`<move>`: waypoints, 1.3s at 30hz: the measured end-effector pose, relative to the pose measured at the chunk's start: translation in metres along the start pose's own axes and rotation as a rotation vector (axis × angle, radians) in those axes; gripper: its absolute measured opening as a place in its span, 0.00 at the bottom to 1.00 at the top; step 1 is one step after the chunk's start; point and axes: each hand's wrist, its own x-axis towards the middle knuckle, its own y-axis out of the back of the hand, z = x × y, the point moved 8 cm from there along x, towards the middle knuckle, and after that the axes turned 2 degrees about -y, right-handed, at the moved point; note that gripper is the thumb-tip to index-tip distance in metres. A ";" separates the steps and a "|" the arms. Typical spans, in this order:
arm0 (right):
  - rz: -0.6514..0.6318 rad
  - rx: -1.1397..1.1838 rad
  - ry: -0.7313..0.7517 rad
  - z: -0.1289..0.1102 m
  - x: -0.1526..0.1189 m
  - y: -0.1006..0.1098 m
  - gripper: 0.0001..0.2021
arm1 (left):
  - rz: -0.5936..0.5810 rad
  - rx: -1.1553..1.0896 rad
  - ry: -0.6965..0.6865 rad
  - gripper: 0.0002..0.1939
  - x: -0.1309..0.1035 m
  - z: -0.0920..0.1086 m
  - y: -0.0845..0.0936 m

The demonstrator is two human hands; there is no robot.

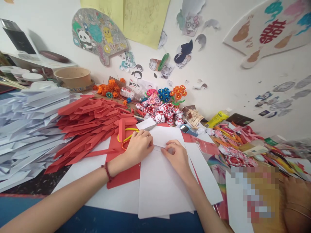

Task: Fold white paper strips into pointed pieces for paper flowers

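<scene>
My left hand [139, 146], with a dark red beaded bracelet at the wrist, has its fingers curled down on a piece of white paper [159, 137]. My right hand [178, 157] pinches the same paper from the other side, thumb and fingers close together. A straight fold or edge runs between the two hands. Below it lies a larger white sheet [162, 184]. Scissors [128, 130] with yellow and orange handles rest just beyond my left hand, their blades partly over white paper. Red paper [123, 174] shows under my left forearm.
Piles of folded white strips [31, 129] and red strips [97, 123] spread out on the left. Paper flowers [162, 111] and a blue watch [188, 130] lie at the back. A yellow bottle [217, 118] is at the right. Another person's hand [295, 197] is at the right edge.
</scene>
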 end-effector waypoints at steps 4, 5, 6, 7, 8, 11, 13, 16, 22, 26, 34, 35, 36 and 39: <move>0.001 -0.030 -0.002 0.001 0.000 -0.001 0.09 | -0.004 0.030 -0.006 0.05 0.000 0.001 -0.001; 0.002 -0.037 0.000 0.000 -0.001 -0.001 0.09 | -0.004 0.037 -0.009 0.05 0.000 0.001 -0.001; 0.004 -0.043 0.004 0.000 -0.001 -0.001 0.09 | -0.004 0.043 -0.012 0.05 0.000 0.002 -0.002; 0.006 -0.047 0.007 0.000 -0.001 -0.001 0.08 | -0.003 0.046 -0.014 0.04 -0.001 0.002 -0.001; 0.006 -0.051 0.010 0.000 -0.002 -0.001 0.08 | -0.002 0.045 -0.015 0.04 -0.001 0.002 -0.001; 0.008 -0.055 0.005 0.000 -0.002 -0.001 0.08 | 0.007 0.015 -0.015 0.03 -0.002 0.002 0.000; 0.006 -0.057 0.000 0.001 -0.002 -0.001 0.08 | 0.017 -0.018 -0.019 0.02 -0.002 0.003 0.001; -0.001 -0.070 -0.003 0.001 -0.001 -0.001 0.08 | 0.032 -0.049 -0.046 0.03 -0.002 0.004 0.001; -0.010 -0.125 0.001 0.000 -0.003 -0.002 0.09 | 0.015 -0.043 -0.240 0.13 -0.004 0.018 -0.004; -0.008 -0.148 0.004 -0.001 -0.003 -0.002 0.08 | -0.009 0.001 -0.359 0.19 -0.007 0.025 -0.007; 0.031 -0.209 -0.004 0.000 -0.005 0.001 0.05 | -0.047 0.127 -0.423 0.16 -0.008 0.028 -0.009; 0.036 -0.217 -0.012 0.001 -0.006 0.001 0.05 | -0.053 0.136 -0.426 0.17 -0.009 0.028 -0.008; 0.038 -0.224 -0.019 0.002 -0.007 0.001 0.07 | -0.057 0.144 -0.425 0.17 -0.009 0.028 -0.007; 0.030 -0.241 -0.020 0.004 -0.007 0.001 0.08 | -0.074 0.160 -0.421 0.17 -0.009 0.026 -0.005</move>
